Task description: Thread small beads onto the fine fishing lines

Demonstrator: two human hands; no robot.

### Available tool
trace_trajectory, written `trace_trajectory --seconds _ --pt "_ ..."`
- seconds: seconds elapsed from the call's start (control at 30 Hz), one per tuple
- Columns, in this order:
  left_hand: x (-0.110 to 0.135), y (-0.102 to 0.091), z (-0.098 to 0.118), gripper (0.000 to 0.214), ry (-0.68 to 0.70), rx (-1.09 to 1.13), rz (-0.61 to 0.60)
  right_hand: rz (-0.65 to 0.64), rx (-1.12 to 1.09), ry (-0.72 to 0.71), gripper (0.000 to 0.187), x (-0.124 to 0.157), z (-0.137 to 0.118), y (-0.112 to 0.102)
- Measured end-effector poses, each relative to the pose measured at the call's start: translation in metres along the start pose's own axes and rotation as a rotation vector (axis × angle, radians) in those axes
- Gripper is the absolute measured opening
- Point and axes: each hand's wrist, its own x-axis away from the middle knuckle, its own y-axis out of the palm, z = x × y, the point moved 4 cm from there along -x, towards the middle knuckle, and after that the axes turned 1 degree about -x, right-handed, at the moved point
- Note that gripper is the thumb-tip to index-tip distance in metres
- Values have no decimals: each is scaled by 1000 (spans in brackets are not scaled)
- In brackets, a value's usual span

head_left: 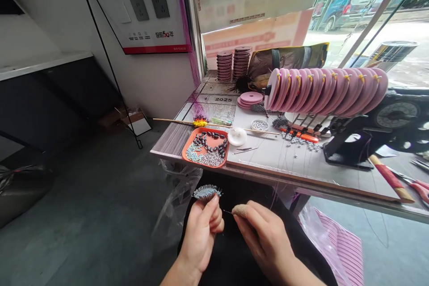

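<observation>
My left hand (201, 231) is closed around a small bundle of thin grey tubes or pins (207, 192) that fans out above my thumb. My right hand (263, 234), with a tan finger cot on the forefinger, pinches a fine dark needle or wire (228, 211) that points toward the left hand. Both hands hover over my dark-clothed lap, below the table's front edge (268, 174). Just above them an orange tray (188, 141) sits on the table holding dark beads, silver balls and pale tubes.
A row of pink spools (326, 90) sits on a black winding machine (355, 143). Stacked pink discs (250, 98), a white cap (237, 136), a small dish of beads (259, 125), a long wooden stick (174, 120), red-handled scissors (418, 186) and plastic bags (177, 187) surround the table.
</observation>
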Motion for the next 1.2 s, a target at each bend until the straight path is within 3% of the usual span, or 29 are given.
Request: trace_trajectory --seconds 0.2,0.33,0.43,0.57,0.67,0.8,1.03,1.2 --pt "-1 0 -4 36 81 -154 18 94 79 -97 15 -1 -4 -3" --pt "-2 -1 -6 35 130 -189 49 107 -169 115 12 -3 7 -4" --pt "-4 -3 -10 32 15 -22 19 122 -289 242 12 -4 14 -3" --pt "-7 -1 -19 15 -271 296 -44 106 -380 285 13 -5 16 1" --pt "-8 0 -22 10 -397 430 -32 97 -455 345 15 -5 20 4" --pt "-7 1 -24 21 -439 488 -16 95 -494 374 16 -5 23 7" --pt "-7 -1 -24 24 -396 474 -2 117 -475 336 14 -5 22 6" --pt "-5 1 -24 29 -466 514 6 109 -466 331 13 -3 23 7"
